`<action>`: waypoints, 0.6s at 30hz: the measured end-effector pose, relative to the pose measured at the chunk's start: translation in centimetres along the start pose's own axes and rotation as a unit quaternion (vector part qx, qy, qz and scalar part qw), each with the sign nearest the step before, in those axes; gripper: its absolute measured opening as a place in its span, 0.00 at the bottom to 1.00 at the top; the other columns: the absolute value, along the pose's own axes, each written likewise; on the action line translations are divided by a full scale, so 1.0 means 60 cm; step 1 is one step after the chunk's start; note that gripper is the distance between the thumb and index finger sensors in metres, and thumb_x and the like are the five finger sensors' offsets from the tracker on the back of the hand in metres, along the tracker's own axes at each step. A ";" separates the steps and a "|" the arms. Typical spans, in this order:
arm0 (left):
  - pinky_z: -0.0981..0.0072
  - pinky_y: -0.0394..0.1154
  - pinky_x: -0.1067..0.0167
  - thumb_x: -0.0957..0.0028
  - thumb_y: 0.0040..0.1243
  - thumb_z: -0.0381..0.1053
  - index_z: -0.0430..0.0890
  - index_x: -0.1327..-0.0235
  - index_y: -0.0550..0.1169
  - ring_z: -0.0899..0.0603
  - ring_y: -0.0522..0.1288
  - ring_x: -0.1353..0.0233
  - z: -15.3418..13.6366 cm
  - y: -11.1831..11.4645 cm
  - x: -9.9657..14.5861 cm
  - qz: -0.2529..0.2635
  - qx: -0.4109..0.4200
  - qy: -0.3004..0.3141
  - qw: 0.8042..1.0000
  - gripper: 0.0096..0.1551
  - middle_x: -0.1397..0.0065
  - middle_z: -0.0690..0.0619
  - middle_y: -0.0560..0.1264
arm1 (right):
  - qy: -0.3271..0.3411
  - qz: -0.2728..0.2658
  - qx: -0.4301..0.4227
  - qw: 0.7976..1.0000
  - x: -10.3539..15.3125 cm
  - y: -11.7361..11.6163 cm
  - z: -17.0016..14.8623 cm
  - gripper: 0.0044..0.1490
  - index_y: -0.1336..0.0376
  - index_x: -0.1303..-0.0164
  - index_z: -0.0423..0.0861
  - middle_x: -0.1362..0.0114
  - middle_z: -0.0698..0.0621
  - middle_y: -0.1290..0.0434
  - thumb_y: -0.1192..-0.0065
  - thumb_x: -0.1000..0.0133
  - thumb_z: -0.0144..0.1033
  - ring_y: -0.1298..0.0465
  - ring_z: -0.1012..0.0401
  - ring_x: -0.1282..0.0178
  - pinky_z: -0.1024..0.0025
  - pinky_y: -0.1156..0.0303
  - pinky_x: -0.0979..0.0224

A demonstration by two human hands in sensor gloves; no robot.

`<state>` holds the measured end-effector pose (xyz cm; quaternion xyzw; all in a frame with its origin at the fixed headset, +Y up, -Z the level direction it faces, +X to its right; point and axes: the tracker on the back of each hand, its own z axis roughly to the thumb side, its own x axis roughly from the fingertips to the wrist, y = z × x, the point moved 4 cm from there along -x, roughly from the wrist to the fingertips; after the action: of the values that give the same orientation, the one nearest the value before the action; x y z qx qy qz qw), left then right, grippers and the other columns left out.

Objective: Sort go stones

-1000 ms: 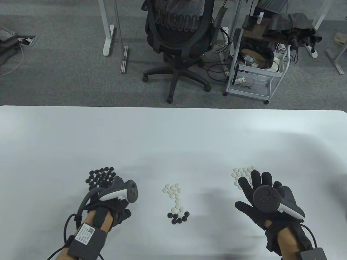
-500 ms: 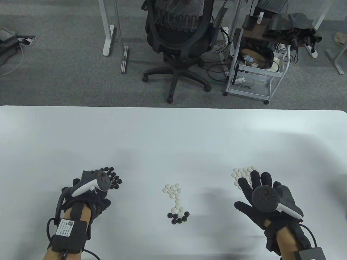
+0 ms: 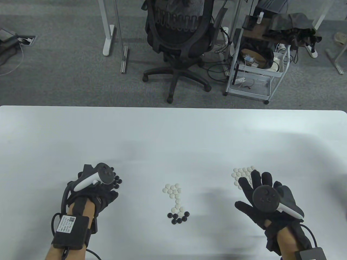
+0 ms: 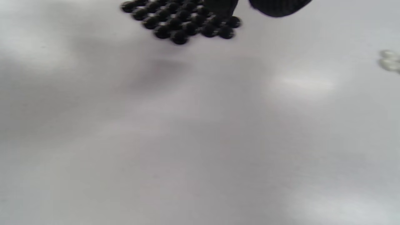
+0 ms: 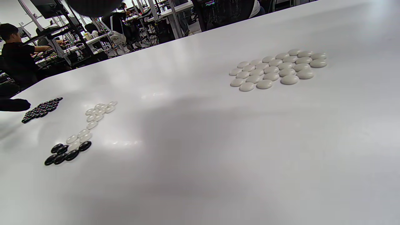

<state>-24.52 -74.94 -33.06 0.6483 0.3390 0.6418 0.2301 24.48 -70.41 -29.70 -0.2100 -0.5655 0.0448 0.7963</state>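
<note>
The left hand [image 3: 92, 193] hovers over the sorted black stones [image 4: 181, 23] at lower left of the bench [image 3: 173, 130]; whether its grip holds a stone I cannot tell. The right hand [image 3: 260, 200] lies open-fingered beside the white pile [image 5: 278, 68]. Unsorted stones [image 3: 176, 201] remain at lower centre, so probably another pick there follows.

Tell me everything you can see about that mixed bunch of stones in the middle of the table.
The middle cluster lies flat on the white table, between both gloved hands, touched by neither. Glossy, rounded white stones bunch at its far end and trail toward the person in a thin line, meeting a small knot of shiny black stones with a white one or two among them.
</note>
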 end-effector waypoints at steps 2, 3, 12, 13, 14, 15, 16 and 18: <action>0.14 0.27 0.40 0.38 0.36 0.60 0.49 0.13 0.60 0.20 0.20 0.28 0.041 0.009 0.005 -0.007 -0.016 0.041 0.999 0.38 0.19 0.29 0.24 | 0.000 0.001 0.000 1.000 -0.001 -0.001 0.000 0.52 0.69 0.15 0.42 0.21 0.30 0.79 0.59 0.38 0.57 0.80 0.31 0.29 0.23 0.78 0.39; 0.14 0.27 0.40 0.38 0.36 0.60 0.49 0.13 0.62 0.20 0.21 0.28 0.064 0.016 0.007 -0.013 -0.031 0.058 0.998 0.38 0.18 0.29 0.25 | 0.000 0.002 0.000 1.000 -0.001 -0.001 0.000 0.52 0.69 0.15 0.42 0.21 0.30 0.79 0.59 0.38 0.57 0.81 0.31 0.29 0.23 0.78 0.39; 0.14 0.29 0.39 0.38 0.36 0.60 0.51 0.14 0.63 0.19 0.23 0.27 0.217 0.080 0.027 -0.030 -0.153 0.158 0.975 0.37 0.17 0.29 0.27 | 0.002 0.002 0.002 1.000 -0.001 -0.002 0.002 0.51 0.69 0.15 0.42 0.21 0.30 0.79 0.59 0.38 0.57 0.80 0.31 0.29 0.23 0.78 0.39; 0.14 0.29 0.39 0.38 0.36 0.60 0.51 0.14 0.62 0.19 0.23 0.27 0.231 0.087 0.028 -0.032 -0.164 0.166 0.972 0.37 0.17 0.29 0.27 | 0.002 0.001 0.002 1.000 -0.001 -0.002 0.002 0.51 0.69 0.15 0.42 0.21 0.30 0.79 0.59 0.38 0.57 0.80 0.31 0.29 0.23 0.78 0.39; 0.14 0.29 0.39 0.38 0.36 0.60 0.51 0.14 0.61 0.19 0.22 0.27 0.242 0.093 0.028 -0.033 -0.172 0.173 0.969 0.37 0.17 0.29 0.27 | 0.001 0.002 0.001 1.000 -0.001 -0.002 0.001 0.52 0.69 0.15 0.42 0.21 0.30 0.79 0.59 0.38 0.57 0.81 0.31 0.29 0.23 0.78 0.39; 0.14 0.29 0.39 0.38 0.36 0.60 0.52 0.13 0.59 0.19 0.22 0.27 0.249 0.096 0.028 -0.032 -0.176 0.178 0.968 0.37 0.18 0.29 0.26 | 0.001 0.002 0.001 1.000 -0.001 -0.002 0.001 0.52 0.69 0.15 0.42 0.21 0.30 0.79 0.59 0.38 0.57 0.81 0.31 0.29 0.23 0.78 0.39; 0.14 0.29 0.39 0.38 0.36 0.60 0.52 0.13 0.58 0.19 0.22 0.28 0.257 0.102 0.026 -0.034 -0.182 0.184 0.965 0.37 0.18 0.29 0.25 | 0.001 0.002 0.001 1.000 -0.001 -0.002 0.001 0.52 0.69 0.15 0.42 0.21 0.30 0.79 0.59 0.38 0.57 0.80 0.31 0.29 0.23 0.78 0.39; 0.14 0.29 0.39 0.38 0.35 0.60 0.53 0.13 0.55 0.20 0.21 0.28 0.266 0.112 0.020 -0.040 -0.186 0.190 0.963 0.37 0.19 0.29 0.25 | 0.002 0.001 0.000 1.000 -0.001 -0.001 0.001 0.52 0.69 0.15 0.42 0.21 0.30 0.79 0.59 0.38 0.57 0.80 0.31 0.29 0.23 0.78 0.39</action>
<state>-7.84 -76.34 -28.48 0.4458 0.2768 0.7952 0.3037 24.40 -70.46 -29.69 -0.2106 -0.5640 0.0449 0.7972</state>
